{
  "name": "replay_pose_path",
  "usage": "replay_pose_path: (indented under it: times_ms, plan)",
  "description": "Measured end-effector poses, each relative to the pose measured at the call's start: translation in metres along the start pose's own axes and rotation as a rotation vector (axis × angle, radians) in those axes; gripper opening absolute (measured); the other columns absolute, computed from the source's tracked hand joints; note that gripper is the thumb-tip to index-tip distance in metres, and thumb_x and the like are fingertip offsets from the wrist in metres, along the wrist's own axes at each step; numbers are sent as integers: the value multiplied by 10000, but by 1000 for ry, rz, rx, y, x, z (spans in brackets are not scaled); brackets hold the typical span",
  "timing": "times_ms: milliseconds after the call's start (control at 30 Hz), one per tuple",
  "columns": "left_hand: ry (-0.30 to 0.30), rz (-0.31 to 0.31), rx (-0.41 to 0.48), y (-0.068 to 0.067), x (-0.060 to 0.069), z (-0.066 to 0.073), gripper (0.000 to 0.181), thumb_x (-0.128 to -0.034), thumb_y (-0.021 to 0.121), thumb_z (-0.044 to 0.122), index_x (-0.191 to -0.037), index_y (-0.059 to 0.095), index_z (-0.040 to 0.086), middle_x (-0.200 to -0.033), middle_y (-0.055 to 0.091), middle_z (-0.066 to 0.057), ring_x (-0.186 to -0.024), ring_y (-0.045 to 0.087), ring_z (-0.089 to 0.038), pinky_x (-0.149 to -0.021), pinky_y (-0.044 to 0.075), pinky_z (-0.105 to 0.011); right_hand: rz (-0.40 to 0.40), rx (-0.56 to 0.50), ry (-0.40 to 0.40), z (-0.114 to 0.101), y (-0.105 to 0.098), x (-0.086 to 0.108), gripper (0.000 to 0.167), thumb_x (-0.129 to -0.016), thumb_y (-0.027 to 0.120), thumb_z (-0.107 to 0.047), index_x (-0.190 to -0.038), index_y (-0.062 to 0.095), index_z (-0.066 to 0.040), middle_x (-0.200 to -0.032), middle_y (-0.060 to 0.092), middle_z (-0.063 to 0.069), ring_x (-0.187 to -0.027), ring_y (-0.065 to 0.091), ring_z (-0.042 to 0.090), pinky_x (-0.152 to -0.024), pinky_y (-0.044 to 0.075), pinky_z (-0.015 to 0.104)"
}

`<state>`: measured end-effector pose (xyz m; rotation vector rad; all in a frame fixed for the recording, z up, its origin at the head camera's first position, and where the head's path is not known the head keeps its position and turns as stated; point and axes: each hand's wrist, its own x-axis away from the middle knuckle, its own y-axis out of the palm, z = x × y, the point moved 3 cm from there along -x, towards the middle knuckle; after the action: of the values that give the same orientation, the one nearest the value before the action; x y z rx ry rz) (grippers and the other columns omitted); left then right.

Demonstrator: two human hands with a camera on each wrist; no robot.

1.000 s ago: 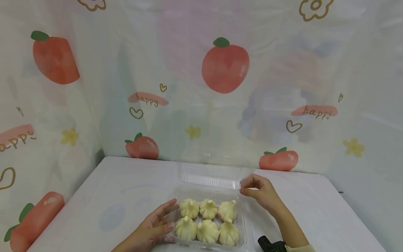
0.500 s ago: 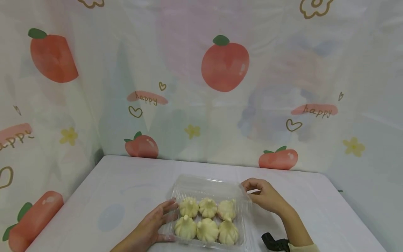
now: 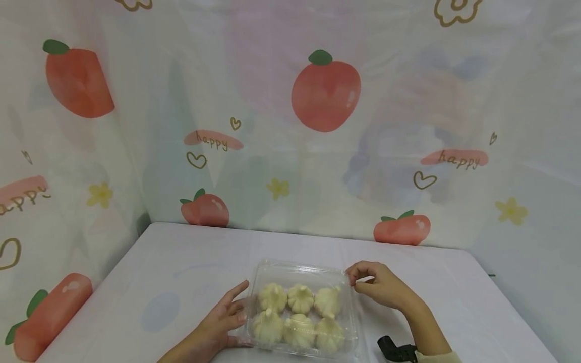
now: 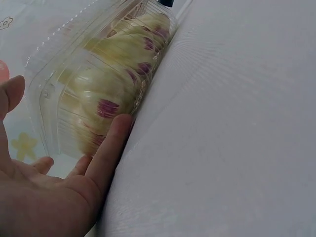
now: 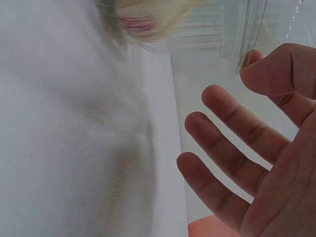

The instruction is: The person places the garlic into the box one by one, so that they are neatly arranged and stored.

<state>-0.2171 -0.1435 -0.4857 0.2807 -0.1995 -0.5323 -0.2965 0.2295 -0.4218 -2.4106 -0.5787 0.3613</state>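
Observation:
A clear plastic clamshell box stands on the table, its lid lying over several pale garlic bulbs in two rows. Purple patches show on the bulbs through the ribbed wall in the left wrist view. My left hand is at the box's left side, fingers spread; one fingertip touches the wall low down. At the far right corner, my right hand pinches the clear rim between thumb and index finger, while its other fingers stay spread off the box. Whether the lid is latched cannot be seen.
A white cloth covers the table. Behind and to the left rise printed fabric walls with fruit pictures. A black strap device sits at the right wrist, close to the box's right side.
The raised lid has swung down towards me over the garlic, guided by my right hand. My left hand has stayed at the box's left side, its fingers spreading a little.

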Motion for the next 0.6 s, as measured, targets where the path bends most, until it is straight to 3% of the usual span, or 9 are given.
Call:
replay_pose_path:
  times_ms: [67,267,433,600]
  plan:
    - [6,-19,-13,0,0,-1,729,-1050,466,249,-1615,6,244,-1631,-4,-281,-1449,18,-561,-932,501,-590,-8,1,7,-1,-1,2,113,-854,634,-2,-867,632,-114,-1070,667,65,-989,634,132,-755,550,300]
    - [3,-28,-36,-1,0,-3,744,-1031,494,182,-1616,39,245,-1638,50,-259,-1444,177,-445,-931,505,-503,45,34,68,-8,-5,16,112,-922,680,-129,-1032,666,-130,-1088,674,33,-1056,654,237,-803,548,290]
    - [16,-35,-43,0,1,-1,759,-1015,498,141,-1616,40,216,-1633,44,-273,-1407,256,-381,-921,494,-464,97,-36,149,-18,-1,40,358,-927,722,-245,-1211,562,-99,-1238,595,145,-1085,635,277,-810,544,287]
    - [10,-21,-54,0,3,0,770,-1002,506,122,-1616,51,212,-1631,53,-272,-1394,231,-390,-889,484,-430,-90,-214,252,-15,19,72,582,-963,666,-230,-1395,320,-51,-1233,505,211,-1041,611,272,-774,541,303]
